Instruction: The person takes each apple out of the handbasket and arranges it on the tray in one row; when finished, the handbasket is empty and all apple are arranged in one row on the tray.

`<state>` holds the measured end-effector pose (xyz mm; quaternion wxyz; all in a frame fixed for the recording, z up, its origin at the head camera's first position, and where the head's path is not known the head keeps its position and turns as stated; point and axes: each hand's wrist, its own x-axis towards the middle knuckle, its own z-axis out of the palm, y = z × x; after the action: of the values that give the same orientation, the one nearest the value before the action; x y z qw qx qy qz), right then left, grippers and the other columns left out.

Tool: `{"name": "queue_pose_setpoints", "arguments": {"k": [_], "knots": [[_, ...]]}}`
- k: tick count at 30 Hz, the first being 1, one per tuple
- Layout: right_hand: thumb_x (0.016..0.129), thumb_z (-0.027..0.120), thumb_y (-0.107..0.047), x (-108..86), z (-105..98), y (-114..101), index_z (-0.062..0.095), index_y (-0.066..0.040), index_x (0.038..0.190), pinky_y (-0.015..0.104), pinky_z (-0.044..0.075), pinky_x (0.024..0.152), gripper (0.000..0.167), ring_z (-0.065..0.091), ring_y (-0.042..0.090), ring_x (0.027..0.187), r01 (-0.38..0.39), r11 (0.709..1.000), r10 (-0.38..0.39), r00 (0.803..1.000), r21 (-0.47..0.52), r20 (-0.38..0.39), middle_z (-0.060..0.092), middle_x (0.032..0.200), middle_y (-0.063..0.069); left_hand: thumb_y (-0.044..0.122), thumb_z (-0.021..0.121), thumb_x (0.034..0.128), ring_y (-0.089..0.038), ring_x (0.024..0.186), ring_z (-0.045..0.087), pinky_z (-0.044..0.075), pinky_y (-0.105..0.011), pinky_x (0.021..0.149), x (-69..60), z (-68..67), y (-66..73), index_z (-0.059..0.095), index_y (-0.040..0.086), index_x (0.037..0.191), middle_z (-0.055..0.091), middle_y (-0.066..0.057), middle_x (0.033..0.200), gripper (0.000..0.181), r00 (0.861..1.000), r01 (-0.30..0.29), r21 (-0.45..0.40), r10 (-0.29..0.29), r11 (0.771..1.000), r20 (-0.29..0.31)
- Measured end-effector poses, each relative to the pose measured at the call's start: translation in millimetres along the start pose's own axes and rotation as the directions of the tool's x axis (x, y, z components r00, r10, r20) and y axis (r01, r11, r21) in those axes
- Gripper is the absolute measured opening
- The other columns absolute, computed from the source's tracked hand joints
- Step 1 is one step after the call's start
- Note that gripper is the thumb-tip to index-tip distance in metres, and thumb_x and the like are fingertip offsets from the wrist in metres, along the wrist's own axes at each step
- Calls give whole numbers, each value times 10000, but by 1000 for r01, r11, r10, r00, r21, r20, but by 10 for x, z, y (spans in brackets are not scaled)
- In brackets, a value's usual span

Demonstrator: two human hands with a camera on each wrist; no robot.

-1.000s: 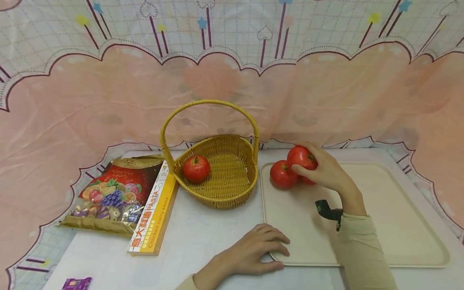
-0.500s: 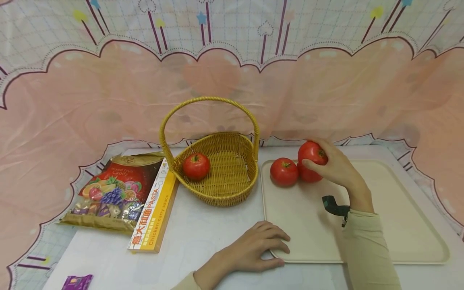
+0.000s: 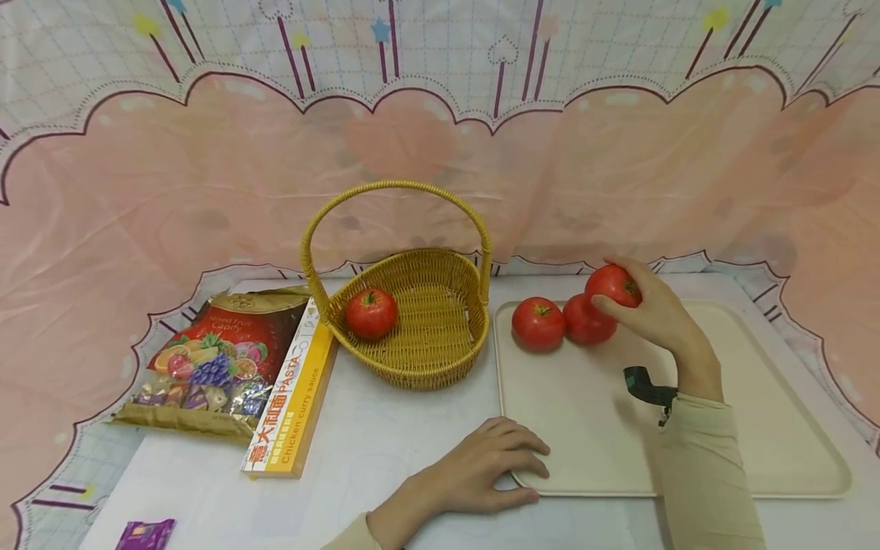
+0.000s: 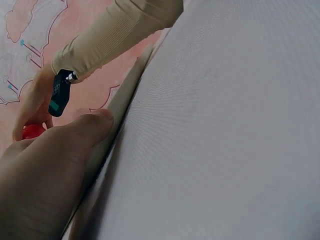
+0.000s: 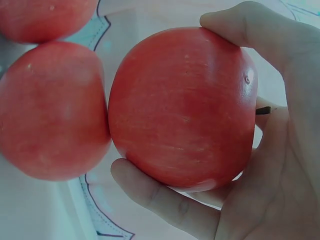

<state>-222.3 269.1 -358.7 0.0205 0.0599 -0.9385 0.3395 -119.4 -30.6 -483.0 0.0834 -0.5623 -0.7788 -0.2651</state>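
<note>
1. Yellow wicker basket (image 3: 421,378) taken as landmark; the basketed fruit (image 3: 371,315), red, is seated inside by its left wall
2. To the right of the basket, the cream tray (image 3: 564,428); on it the first tray fruit (image 3: 539,324) and, farther right, the second tray fruit (image 3: 588,321)
3. Farthest right of the basket, the held fruit (image 3: 606,286) is clasped between thumb and fingers of the right hand (image 3: 653,309)
4. The left hand (image 3: 490,467), well apart from the other, is laid loosely over the tray's corner, nearer the person than the basket; no firm grip shown
5. Work judged about a quarter done: one fruit of four is housed in the basket, three are left outside, one of these in hand
6. Underside of the held fruit hidden: clearance over the tray cannot be told; its outline meets the second tray fruit's, true contact uncertain
7. Purple packet (image 3: 146,535), left of and nearer than the basket, cut off by the lower edge; apple or tomato not settled
</note>
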Motion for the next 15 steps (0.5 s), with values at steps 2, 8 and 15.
{"name": "queue_pose_setpoints", "arguments": {"k": [2,8,15], "knots": [[866,612,-488,0,-11,25,262,-256,1478,640,419,916,742,374,408,1241,0,1000,0,1000,7,-5,325,1449,169,421,585,911,-56,1223,460,306,-246,1096,0,1,1,642,270,1068,582,112,1240,225,1000,1,1,-1,1000,1],[875,602,-485,-13,-41,86,244,-246,1486,639,414,919,748,368,419,1236,-13,1000,14,1000,17,-10,311,1446,185,412,593,908,-60,1221,462,307,-252,1097,5,-7,10,643,267,1061,585,108,1235,216,1000,1,4,-1,1000,2],[887,583,-484,-39,-80,134,217,-238,1497,632,402,929,753,361,425,1240,-45,998,45,999,33,3,297,1452,197,417,588,910,-56,1225,458,302,-251,1101,6,-9,13,642,273,1064,584,114,1238,217,1000,5,10,-5,1000,10]]}}
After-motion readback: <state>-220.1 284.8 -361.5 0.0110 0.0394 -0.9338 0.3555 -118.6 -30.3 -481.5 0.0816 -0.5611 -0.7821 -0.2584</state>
